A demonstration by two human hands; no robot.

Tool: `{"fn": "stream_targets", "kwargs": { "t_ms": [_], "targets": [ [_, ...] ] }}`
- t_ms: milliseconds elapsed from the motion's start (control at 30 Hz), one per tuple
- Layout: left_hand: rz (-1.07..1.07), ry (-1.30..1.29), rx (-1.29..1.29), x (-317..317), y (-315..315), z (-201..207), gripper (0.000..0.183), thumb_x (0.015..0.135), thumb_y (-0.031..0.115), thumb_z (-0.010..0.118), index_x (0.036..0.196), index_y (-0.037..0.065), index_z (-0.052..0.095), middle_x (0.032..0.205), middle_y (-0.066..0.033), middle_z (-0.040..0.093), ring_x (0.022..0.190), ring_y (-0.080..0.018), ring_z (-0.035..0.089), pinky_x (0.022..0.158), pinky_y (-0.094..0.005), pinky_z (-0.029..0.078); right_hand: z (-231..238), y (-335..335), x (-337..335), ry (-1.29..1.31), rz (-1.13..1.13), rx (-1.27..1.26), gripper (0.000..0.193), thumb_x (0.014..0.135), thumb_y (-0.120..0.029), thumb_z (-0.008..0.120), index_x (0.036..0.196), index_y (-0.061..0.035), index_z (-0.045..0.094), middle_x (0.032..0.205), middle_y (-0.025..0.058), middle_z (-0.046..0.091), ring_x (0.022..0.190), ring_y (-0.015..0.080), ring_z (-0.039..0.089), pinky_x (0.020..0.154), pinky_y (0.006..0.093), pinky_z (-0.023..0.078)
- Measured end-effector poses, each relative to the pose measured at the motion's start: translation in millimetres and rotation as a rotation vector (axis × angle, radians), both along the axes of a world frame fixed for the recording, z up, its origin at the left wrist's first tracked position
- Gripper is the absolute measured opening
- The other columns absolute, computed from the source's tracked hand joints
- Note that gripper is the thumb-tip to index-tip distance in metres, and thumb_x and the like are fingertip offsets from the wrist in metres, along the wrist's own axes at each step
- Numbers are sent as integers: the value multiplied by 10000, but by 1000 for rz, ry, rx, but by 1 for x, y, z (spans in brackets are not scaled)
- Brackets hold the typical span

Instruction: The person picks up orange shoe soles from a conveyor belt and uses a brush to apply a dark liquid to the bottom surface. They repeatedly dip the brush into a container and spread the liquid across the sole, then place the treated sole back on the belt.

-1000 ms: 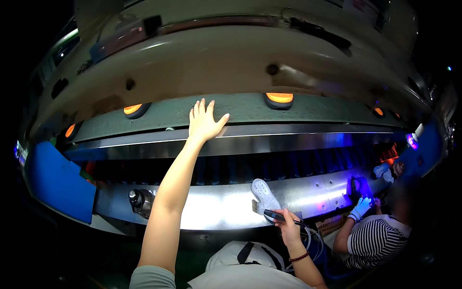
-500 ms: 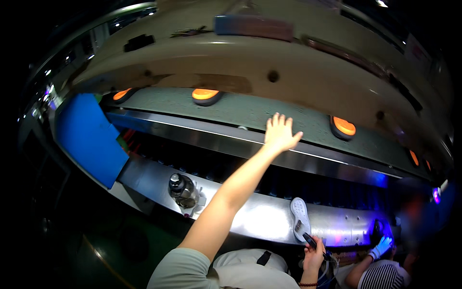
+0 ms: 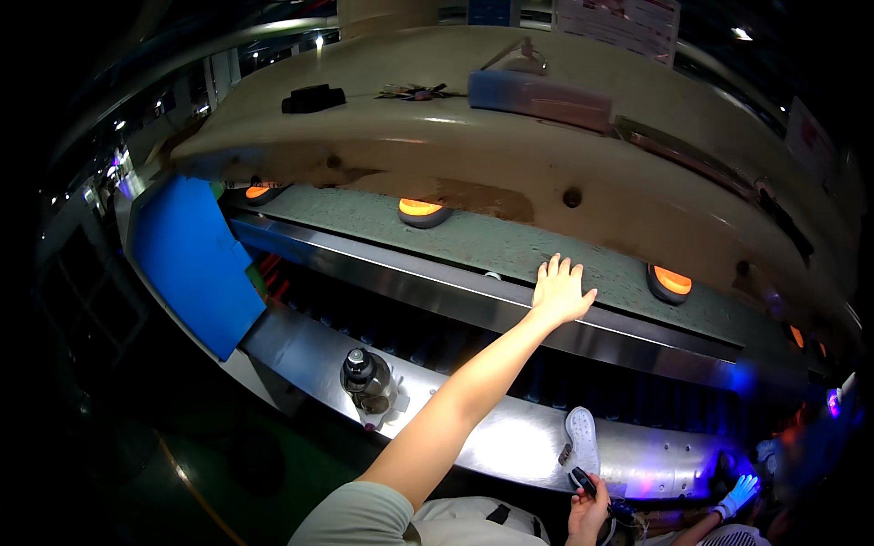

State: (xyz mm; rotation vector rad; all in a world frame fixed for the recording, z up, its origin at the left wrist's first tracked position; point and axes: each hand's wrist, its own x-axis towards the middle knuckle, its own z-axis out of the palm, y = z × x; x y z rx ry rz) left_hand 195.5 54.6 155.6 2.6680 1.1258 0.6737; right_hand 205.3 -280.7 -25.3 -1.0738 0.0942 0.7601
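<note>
My left hand [image 3: 562, 293] is stretched out, fingers spread and empty, at the near edge of a green conveyor belt [image 3: 510, 244]. Just right of it on the belt lies a dark-rimmed, sole-shaped piece with an orange top [image 3: 670, 283]. A similar orange-topped piece [image 3: 423, 212] rides farther left, partly under the machine's hood. Low in the picture, my right hand [image 3: 588, 514] grips the black handle of a small brush [image 3: 582, 480]. The bristles are beside the lower left edge of a white shoe sole [image 3: 583, 431], which rests on a metal ledge; contact I cannot tell.
A dark-capped bottle [image 3: 368, 382] stands on the metal ledge [image 3: 496, 437] left of my forearm. Rollers run between ledge and belt. The beige hood [image 3: 437, 136] overhangs the belt. A blue panel [image 3: 187, 264] is at left. A co-worker's gloved hand [image 3: 739, 494] shows at lower right.
The whole view has shifted, so things sit lower and farther right. My left hand stays spread at the belt. The brush has moved from over the sole's lower end to its left edge.
</note>
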Motion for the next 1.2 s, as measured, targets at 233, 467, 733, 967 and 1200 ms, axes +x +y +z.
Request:
{"fn": "stream_targets", "kwargs": {
  "t_ms": [233,467,733,967,1200],
  "targets": [
    [28,-11,10,0,2,-4,592,797,420,481,1222,12,424,1302,-191,357,1271,-315,221,1032,-432,178,2,-3,-5,42,-45,8,265,861,-276,486,958,-41,563,855,47,605,595,97,508,501,212,401],
    [61,-16,55,4,0,-1,596,780,427,493,1215,23,437,1289,-173,383,1261,-310,240,1030,-419,195,-56,-22,16,47,229,148,433,891,-288,398,1173,39,434,1136,201,523,953,223,545,603,200,463],
    [129,-4,88,2,4,-6,582,775,426,509,1192,24,454,1286,-146,390,1250,-273,270,1019,-396,215,-9,-11,34,96,17,25,230,867,-243,482,908,-31,559,846,61,609,577,105,514,487,202,401],
    [22,-319,193,3,2,-5,278,772,219,562,981,36,554,1015,-129,556,989,-290,506,851,-380,400,-15,-16,65,61,114,47,219,878,-219,474,905,-20,563,832,92,618,580,117,538,493,210,422],
    [61,-426,241,3,5,-11,169,824,167,491,824,4,538,831,-148,566,828,-319,534,732,-401,425,-26,-20,92,16,172,41,220,879,-221,472,910,-22,561,829,92,616,583,118,535,496,212,423]
  ]
}}
